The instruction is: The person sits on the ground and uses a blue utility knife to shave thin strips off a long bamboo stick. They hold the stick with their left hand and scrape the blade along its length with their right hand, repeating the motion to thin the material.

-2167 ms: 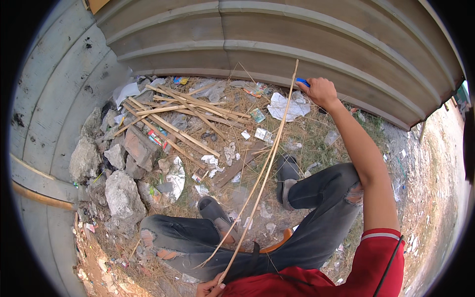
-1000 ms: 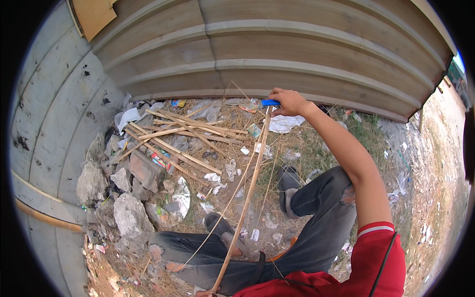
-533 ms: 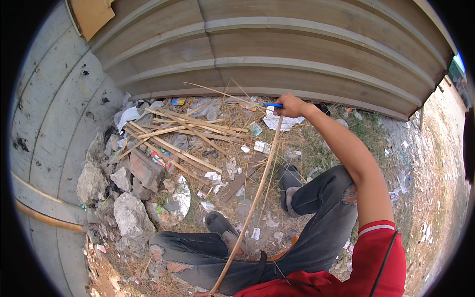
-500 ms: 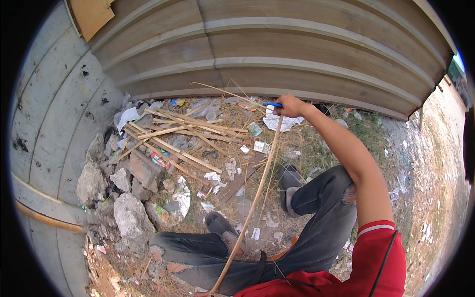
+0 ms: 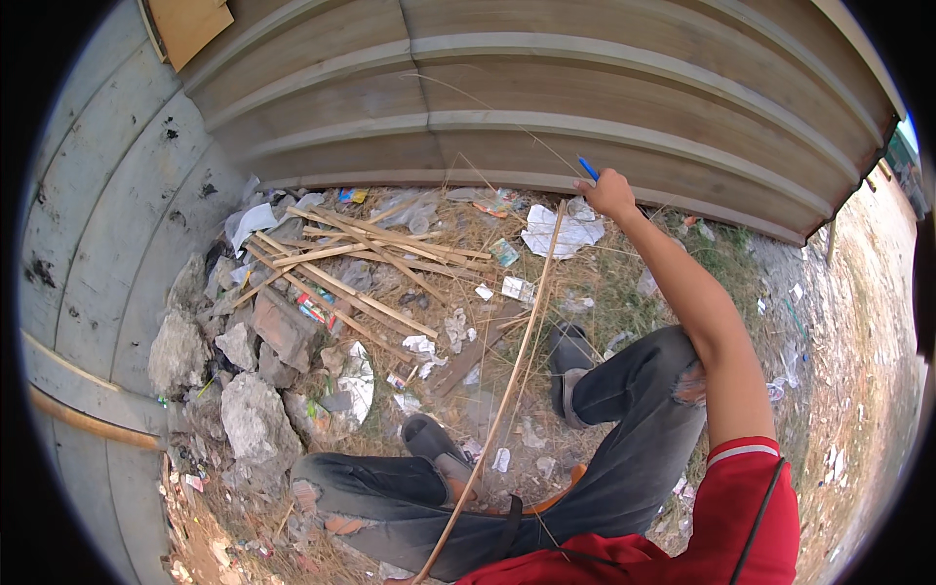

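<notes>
One long, pale wooden strip (image 5: 506,402) slants across the middle of the scene, from the near edge, left of centre, up between the seated person's bent legs in dark, torn jeans (image 5: 634,429), to its far end below a brown ribbed metal wall (image 5: 624,97). The right hand (image 5: 611,193), far and right of centre, has its fingers closed around a small blue tool (image 5: 587,168), just beside the strip's far end; whether they touch is unclear. A hair-thin strand (image 5: 487,105) arcs left from near the tool. Only a sliver of the left hand (image 5: 396,582) shows at the near edge, by the strip's near end, so its grip cannot be told. The strip looks light, springy rather than stiff, probably dry and not slippery, but liable to split or leave splinters; its thicker near end seems the safest hold, pinched on the flat faces, away from the edges. Left of it, on littered ground, similar sticks (image 5: 380,244) lie crossed in a heap beyond grey rubble (image 5: 255,414).
</notes>
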